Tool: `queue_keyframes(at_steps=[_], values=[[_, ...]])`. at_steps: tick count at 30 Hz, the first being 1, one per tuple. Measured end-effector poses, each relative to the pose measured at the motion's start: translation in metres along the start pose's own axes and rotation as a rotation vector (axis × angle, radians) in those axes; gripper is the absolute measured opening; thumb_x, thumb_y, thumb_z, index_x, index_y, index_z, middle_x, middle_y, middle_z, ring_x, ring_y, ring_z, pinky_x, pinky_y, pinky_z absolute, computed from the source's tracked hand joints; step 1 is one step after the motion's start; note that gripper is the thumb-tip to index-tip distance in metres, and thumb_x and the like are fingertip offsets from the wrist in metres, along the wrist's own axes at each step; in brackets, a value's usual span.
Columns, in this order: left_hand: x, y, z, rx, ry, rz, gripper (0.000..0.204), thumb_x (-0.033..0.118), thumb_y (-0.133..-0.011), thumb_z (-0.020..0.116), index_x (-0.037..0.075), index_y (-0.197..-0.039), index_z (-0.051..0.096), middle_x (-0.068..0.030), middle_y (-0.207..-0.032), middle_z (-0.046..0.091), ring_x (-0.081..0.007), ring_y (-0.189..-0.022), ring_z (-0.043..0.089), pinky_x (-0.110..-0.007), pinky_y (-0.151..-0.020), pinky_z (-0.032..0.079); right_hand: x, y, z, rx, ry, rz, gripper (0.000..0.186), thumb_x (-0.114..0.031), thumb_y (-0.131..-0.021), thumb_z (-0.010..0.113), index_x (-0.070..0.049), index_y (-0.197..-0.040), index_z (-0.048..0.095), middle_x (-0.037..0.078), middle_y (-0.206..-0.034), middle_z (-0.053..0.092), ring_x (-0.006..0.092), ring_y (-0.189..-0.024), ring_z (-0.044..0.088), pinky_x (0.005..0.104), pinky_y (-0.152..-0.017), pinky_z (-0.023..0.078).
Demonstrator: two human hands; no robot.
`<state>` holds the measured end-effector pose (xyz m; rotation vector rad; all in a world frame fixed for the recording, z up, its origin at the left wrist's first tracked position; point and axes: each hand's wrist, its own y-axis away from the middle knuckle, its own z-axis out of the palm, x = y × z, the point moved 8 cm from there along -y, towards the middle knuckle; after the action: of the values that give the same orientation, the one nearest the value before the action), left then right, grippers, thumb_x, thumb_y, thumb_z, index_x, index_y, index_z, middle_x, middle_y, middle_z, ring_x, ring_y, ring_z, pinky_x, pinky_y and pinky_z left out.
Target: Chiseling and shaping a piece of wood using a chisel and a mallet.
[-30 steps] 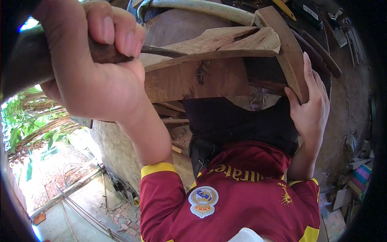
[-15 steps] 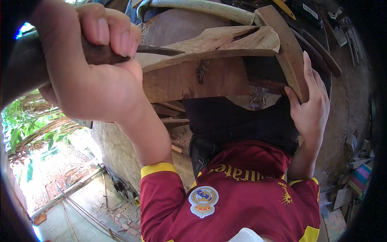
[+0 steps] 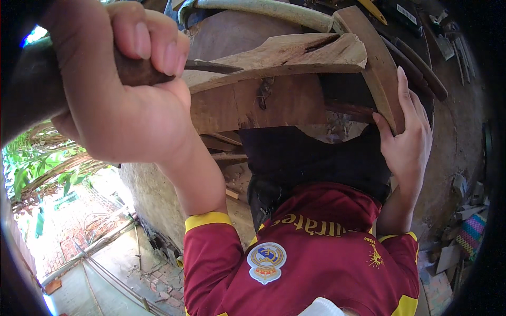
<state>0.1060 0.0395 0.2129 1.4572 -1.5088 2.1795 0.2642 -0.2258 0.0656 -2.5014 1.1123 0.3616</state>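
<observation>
My left hand [image 3: 129, 113] is closed round the dark wooden handle [image 3: 141, 71] of a tool, raised at the left. The tool's narrow metal shaft [image 3: 211, 66] points right and meets the left part of a pale, rough-cut wooden piece [image 3: 284, 55] in this view. A dark split shows near that piece's right end. At the right, my right hand [image 3: 408, 139] holds the lower end of a curved brown wooden piece [image 3: 380, 73], thumb on one side and long fingers along the other. This curved piece stands against the pale one's right end.
A long pale curved handle [image 3: 263, 10] crosses behind the wood. Dark tool handles [image 3: 421, 68] and a yellow-handled tool [image 3: 373, 11] lie at the far right. A brown board [image 3: 290, 102] sits below the pale piece. A woven multicoloured item [image 3: 470, 234] lies among scraps at the right.
My left hand and the tool have shifted slightly to the right and a little nearer. My right hand and the wood look almost unmoved.
</observation>
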Motion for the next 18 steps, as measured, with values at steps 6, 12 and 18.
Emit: queue_keyframes(at_steps=[6, 12, 18], values=[[0.0026, 0.0017, 0.0064, -0.011, -0.022, 0.004, 0.027, 0.035, -0.097, 0.056, 0.011, -0.084, 0.054, -0.0024, -0.064, 0.045, -0.0136, -0.049, 0.040, -0.029, -0.043, 0.031, 0.0008, -0.0002, 0.0000, -0.007, -0.007, 0.004, 0.087, -0.007, -0.071, 0.076, -0.025, -0.148, 0.038, 0.013, -0.116, 0.062, 0.0350, -0.106, 0.060, 0.0423, -0.091, 0.048], [0.0005, 0.0013, 0.0047, 0.003, -0.006, -0.010, 0.028, 0.036, -0.097, 0.055, 0.011, -0.085, 0.056, -0.0025, -0.063, 0.045, -0.0135, -0.049, 0.039, -0.028, -0.043, 0.031, 0.0000, 0.0003, -0.0006, 0.001, 0.007, 0.009, 0.087, -0.006, -0.071, 0.076, -0.025, -0.148, 0.038, 0.012, -0.115, 0.062, 0.0349, -0.105, 0.060, 0.0424, -0.090, 0.048], [0.0013, 0.0013, 0.0108, 0.007, -0.022, -0.025, 0.028, 0.036, -0.097, 0.055, 0.010, -0.085, 0.055, -0.0025, -0.061, 0.044, -0.0129, -0.048, 0.039, -0.028, -0.043, 0.030, -0.0020, -0.0007, -0.0022, 0.006, 0.002, -0.006, 0.088, -0.006, -0.070, 0.077, -0.024, -0.147, 0.039, 0.012, -0.115, 0.062, 0.0346, -0.104, 0.061, 0.0419, -0.089, 0.048]])
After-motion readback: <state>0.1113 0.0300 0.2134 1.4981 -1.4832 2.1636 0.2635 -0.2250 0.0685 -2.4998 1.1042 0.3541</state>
